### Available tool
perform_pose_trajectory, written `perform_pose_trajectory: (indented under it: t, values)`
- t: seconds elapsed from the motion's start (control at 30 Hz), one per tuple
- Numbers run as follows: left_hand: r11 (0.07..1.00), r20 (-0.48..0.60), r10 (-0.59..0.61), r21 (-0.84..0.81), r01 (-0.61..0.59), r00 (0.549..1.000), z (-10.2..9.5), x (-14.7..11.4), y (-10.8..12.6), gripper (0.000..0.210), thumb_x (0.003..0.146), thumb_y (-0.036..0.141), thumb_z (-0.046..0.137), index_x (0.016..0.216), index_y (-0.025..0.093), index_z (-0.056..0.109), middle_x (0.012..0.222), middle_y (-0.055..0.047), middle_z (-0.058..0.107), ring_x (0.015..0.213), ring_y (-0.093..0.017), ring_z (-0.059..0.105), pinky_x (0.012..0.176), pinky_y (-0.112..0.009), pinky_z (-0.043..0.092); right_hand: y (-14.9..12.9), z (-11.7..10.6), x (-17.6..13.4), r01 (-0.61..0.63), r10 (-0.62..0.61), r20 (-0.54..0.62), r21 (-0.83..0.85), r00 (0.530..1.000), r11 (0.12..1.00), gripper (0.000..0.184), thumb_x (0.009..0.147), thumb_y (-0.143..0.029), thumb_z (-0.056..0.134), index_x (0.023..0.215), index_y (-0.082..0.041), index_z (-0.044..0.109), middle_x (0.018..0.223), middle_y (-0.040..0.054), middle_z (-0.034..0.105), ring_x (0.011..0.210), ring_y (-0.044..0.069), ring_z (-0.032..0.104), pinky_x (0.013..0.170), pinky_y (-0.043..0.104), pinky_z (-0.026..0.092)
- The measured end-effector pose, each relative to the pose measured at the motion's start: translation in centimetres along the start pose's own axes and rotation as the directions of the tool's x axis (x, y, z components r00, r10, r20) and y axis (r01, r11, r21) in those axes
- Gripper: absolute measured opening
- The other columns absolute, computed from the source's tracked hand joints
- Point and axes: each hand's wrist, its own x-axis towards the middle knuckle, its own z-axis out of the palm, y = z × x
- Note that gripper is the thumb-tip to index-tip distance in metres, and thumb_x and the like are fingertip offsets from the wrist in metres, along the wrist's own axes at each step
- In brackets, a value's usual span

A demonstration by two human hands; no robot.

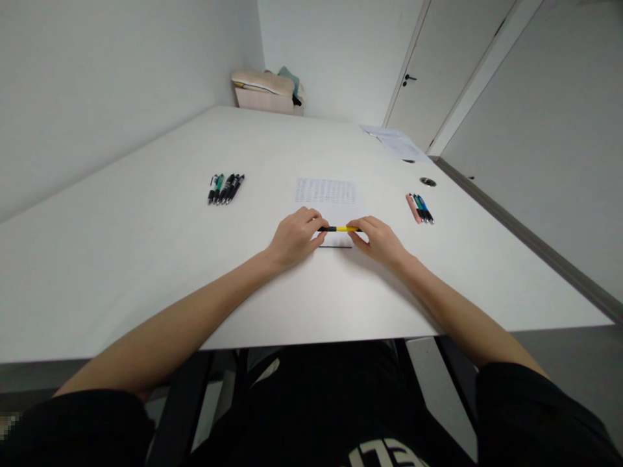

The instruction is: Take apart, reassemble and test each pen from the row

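Note:
A black and yellow pen (341, 229) lies level between my two hands, above a sheet of paper. My left hand (300, 235) pinches its black end between thumb and fingers. At the yellow end, the fingertips of my right hand (374, 237) are closed around the barrel. Beneath the pen is the white sheet (325, 192) with rows of small print on its upper part. Its lower part is partly covered by my hands, and a dark line shows along its near edge.
Several pens (226, 189) lie side by side at the left. To the right are a pink item (413, 208) and a few pens (423, 209). More papers (396, 143) rest at the far right of the white table (272, 311), near a round cable hole (427, 182).

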Motion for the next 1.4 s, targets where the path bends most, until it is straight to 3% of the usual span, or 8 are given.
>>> perform_pose_trajectory:
  t: [0.5,0.8,0.97,1.17,1.4]
  values:
    - [0.999,0.027,0.044,0.031,-0.045,0.999,-0.1,0.2,-0.2,0.014,0.084,0.021,0.05,0.091,0.016,0.061,0.089,-0.006,0.064,0.084,-0.019,0.053,0.071,-0.03,0.043,0.9,-0.2,-0.1,0.025,-0.024,0.025,-0.011,0.999,1.0,0.015,0.086,-0.023,0.046,0.094,-0.019,0.058,0.088,0.0076,0.065,0.08,0.019,0.058,0.073,0.032,0.044]
    - [0.999,0.027,0.031,0.022,-0.031,0.999,-0.2,0.1,-0.4,0.015,0.084,0.021,0.05,0.092,0.015,0.061,0.089,-0.006,0.064,0.083,-0.019,0.053,0.07,-0.03,0.042,2.5,-2.0,-0.4,0.025,-0.019,0.075,-0.091,0.997,0.995,0.016,0.085,-0.024,0.049,0.093,-0.018,0.062,0.091,0.0075,0.066,0.084,0.02,0.058,0.076,0.034,0.041]
    - [1.0,0.038,-0.026,-0.007,0.027,0.999,0.1,-0.1,-0.5,0.014,0.084,0.021,0.051,0.093,0.016,0.061,0.09,-0.005,0.063,0.086,-0.019,0.053,0.072,-0.03,0.042,4.0,-2.4,-1.0,-0.061,0.065,0.035,-0.098,0.997,0.993,0.016,0.084,-0.025,0.051,0.09,-0.018,0.064,0.087,0.0078,0.067,0.082,0.02,0.058,0.076,0.034,0.042]
    - [0.989,0.119,-0.083,-0.109,0.096,0.989,0.9,0.5,0.9,0.013,0.082,0.022,0.055,0.091,0.018,0.063,0.09,-0.004,0.065,0.088,-0.019,0.053,0.073,-0.03,0.043,4.4,-1.5,-1.1,-0.266,0.266,0.009,0.016,0.964,0.964,0.017,0.08,-0.028,0.053,0.087,-0.017,0.065,0.078,0.0061,0.065,0.066,0.015,0.057,0.065,0.028,0.045]
    - [0.981,0.32,0.044,-0.193,0.02,0.946,2.6,3.4,4.1,0.017,0.084,0.025,0.052,0.091,0.017,0.064,0.089,-0.006,0.065,0.09,-0.02,0.052,0.076,-0.032,0.043,5.3,-1.1,-1.4,-0.333,0.333,-0.017,-0.012,0.943,0.943,0.018,0.079,-0.03,0.054,0.086,-0.018,0.065,0.073,0.0047,0.064,0.064,0.015,0.056,0.062,0.027,0.043]
